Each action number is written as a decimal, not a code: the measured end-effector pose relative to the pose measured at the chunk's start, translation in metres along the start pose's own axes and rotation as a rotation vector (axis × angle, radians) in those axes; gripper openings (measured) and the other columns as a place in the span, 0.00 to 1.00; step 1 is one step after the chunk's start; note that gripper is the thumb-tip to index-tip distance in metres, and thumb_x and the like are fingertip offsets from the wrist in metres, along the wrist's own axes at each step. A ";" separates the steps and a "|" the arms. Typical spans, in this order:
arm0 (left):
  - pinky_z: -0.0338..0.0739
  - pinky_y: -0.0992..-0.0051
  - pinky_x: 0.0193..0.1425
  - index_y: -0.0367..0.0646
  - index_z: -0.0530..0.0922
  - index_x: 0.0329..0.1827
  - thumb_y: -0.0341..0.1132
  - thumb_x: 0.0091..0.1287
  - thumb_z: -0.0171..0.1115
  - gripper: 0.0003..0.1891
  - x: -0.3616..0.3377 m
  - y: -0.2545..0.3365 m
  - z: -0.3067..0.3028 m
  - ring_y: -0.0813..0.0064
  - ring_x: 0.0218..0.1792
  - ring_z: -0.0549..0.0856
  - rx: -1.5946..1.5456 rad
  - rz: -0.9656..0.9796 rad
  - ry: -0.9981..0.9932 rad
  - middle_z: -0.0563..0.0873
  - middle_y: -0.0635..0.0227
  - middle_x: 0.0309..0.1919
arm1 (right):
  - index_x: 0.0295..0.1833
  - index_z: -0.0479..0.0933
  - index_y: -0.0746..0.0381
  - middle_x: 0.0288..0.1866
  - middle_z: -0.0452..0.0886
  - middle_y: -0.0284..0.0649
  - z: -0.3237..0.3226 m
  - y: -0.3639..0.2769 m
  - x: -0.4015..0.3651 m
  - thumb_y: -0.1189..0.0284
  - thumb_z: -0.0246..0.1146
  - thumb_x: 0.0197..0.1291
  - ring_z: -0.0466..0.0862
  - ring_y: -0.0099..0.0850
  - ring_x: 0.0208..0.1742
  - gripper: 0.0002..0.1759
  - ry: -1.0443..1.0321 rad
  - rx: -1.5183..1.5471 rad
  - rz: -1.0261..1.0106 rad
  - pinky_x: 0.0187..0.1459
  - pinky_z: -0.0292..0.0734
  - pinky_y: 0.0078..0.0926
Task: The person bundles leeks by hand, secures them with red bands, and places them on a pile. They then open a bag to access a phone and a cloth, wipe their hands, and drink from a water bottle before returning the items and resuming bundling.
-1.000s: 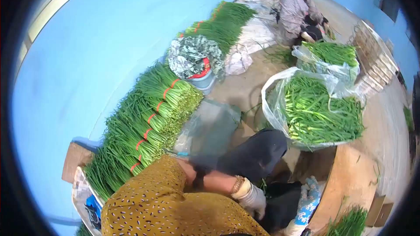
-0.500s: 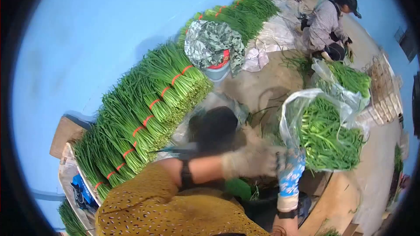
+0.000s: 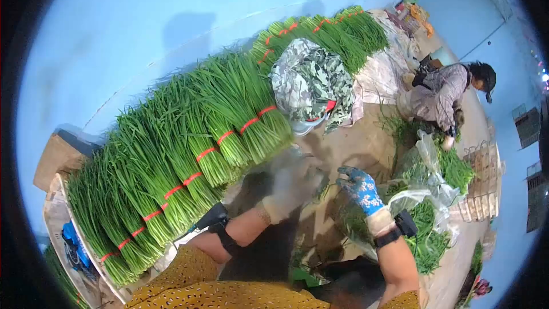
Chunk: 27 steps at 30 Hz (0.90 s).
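My left hand (image 3: 294,180), in a pale glove, is smeared by motion just right of the banded bundles; whether it holds anything cannot be made out. My right hand (image 3: 361,190) wears a blue floral glove, its fingers apart and pointing left, with nothing visible in them. Long green bundles that look like garlic chives (image 3: 189,143), tied with red bands, lie side by side along the wall. Beyond my right wrist, loose chive leaves (image 3: 426,246) fill a clear plastic bag (image 3: 409,200).
A camouflage cloth (image 3: 309,77) covers a bucket by the far bundles. At the right, a co-worker (image 3: 449,97) crouches over more greens near a pale slatted crate (image 3: 483,180). A brown box (image 3: 60,157) stands at far left, beside a blue item (image 3: 74,246).
My hands have drawn apart: the left moved up and left toward the bundles, the right rose from beside the bag. The view has shifted, and the co-worker leans over the greens.
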<state>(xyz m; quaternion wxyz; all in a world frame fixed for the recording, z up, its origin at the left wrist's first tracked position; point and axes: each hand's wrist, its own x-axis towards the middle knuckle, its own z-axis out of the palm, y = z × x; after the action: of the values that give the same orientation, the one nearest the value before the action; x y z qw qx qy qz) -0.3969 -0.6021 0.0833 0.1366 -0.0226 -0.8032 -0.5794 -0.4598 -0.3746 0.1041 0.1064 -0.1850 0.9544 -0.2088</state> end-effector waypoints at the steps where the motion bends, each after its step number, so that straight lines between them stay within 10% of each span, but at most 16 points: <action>1: 0.75 0.65 0.57 0.44 0.79 0.48 0.36 0.59 0.66 0.15 0.009 -0.003 0.004 0.56 0.51 0.82 -0.083 -0.032 -0.021 0.83 0.57 0.45 | 0.58 0.79 0.60 0.55 0.82 0.47 0.003 0.005 0.015 0.66 0.69 0.56 0.82 0.44 0.55 0.24 0.004 -0.052 -0.047 0.56 0.77 0.37; 5: 0.74 0.64 0.58 0.43 0.76 0.53 0.37 0.56 0.69 0.21 0.070 -0.032 0.024 0.55 0.54 0.80 -0.137 -0.094 0.067 0.80 0.54 0.52 | 0.60 0.78 0.60 0.56 0.81 0.49 0.001 0.020 0.062 0.63 0.70 0.56 0.81 0.46 0.56 0.26 0.068 -0.158 -0.072 0.56 0.77 0.37; 11: 0.67 0.69 0.70 0.35 0.60 0.72 0.49 0.52 0.76 0.49 0.212 -0.078 -0.005 0.49 0.66 0.72 0.790 -0.237 0.223 0.70 0.47 0.68 | 0.74 0.61 0.63 0.70 0.70 0.54 0.022 0.098 0.206 0.53 0.75 0.45 0.71 0.52 0.69 0.52 0.204 -0.108 -0.051 0.66 0.70 0.40; 15: 0.63 0.67 0.74 0.29 0.47 0.76 0.52 0.50 0.75 0.60 0.288 -0.150 -0.009 0.51 0.72 0.67 0.350 -0.503 0.148 0.67 0.41 0.70 | 0.78 0.50 0.63 0.73 0.63 0.63 0.013 0.093 0.318 0.50 0.75 0.43 0.58 0.54 0.77 0.62 0.192 -0.382 0.138 0.74 0.57 0.42; 19: 0.71 0.70 0.68 0.29 0.45 0.77 0.48 0.49 0.79 0.61 0.296 -0.154 -0.003 0.53 0.64 0.76 0.140 -0.572 0.084 0.72 0.42 0.66 | 0.70 0.67 0.64 0.66 0.71 0.62 0.040 0.110 0.367 0.52 0.74 0.44 0.66 0.54 0.72 0.49 0.074 -0.264 0.039 0.71 0.62 0.44; 20: 0.74 0.69 0.63 0.34 0.52 0.76 0.46 0.53 0.77 0.54 0.296 -0.144 0.002 0.58 0.60 0.80 0.117 -0.614 0.125 0.76 0.49 0.63 | 0.65 0.72 0.66 0.58 0.79 0.56 0.061 0.122 0.371 0.61 0.71 0.51 0.79 0.46 0.60 0.37 0.335 -0.300 -0.133 0.61 0.74 0.37; 22: 0.74 0.67 0.62 0.34 0.57 0.74 0.47 0.56 0.76 0.49 0.288 -0.113 0.005 0.60 0.59 0.80 -0.157 -0.559 0.101 0.78 0.52 0.62 | 0.65 0.72 0.66 0.55 0.81 0.52 0.080 0.122 0.380 0.69 0.65 0.58 0.82 0.37 0.51 0.29 0.427 0.193 -0.102 0.52 0.78 0.30; 24: 0.75 0.64 0.62 0.37 0.63 0.71 0.50 0.60 0.72 0.42 0.272 -0.115 0.013 0.61 0.57 0.81 -0.562 -0.393 0.091 0.79 0.55 0.59 | 0.65 0.72 0.67 0.50 0.81 0.44 0.066 0.067 0.352 0.82 0.51 0.65 0.82 0.23 0.40 0.22 0.305 1.398 -0.248 0.40 0.80 0.18; 27: 0.76 0.61 0.63 0.39 0.66 0.69 0.51 0.63 0.69 0.38 0.241 -0.128 0.008 0.60 0.56 0.81 -1.324 -0.547 -0.025 0.80 0.56 0.58 | 0.67 0.67 0.64 0.63 0.73 0.46 0.089 -0.004 0.289 0.67 0.54 0.67 0.75 0.31 0.57 0.25 0.218 1.566 -0.410 0.59 0.70 0.30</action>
<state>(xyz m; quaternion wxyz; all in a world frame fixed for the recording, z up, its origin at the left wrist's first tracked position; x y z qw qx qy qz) -0.6548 -0.6662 0.0217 -0.0649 0.0946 -0.2613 -0.9584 -0.6961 -0.5247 -0.0094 0.0712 -0.2069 0.4840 -0.8473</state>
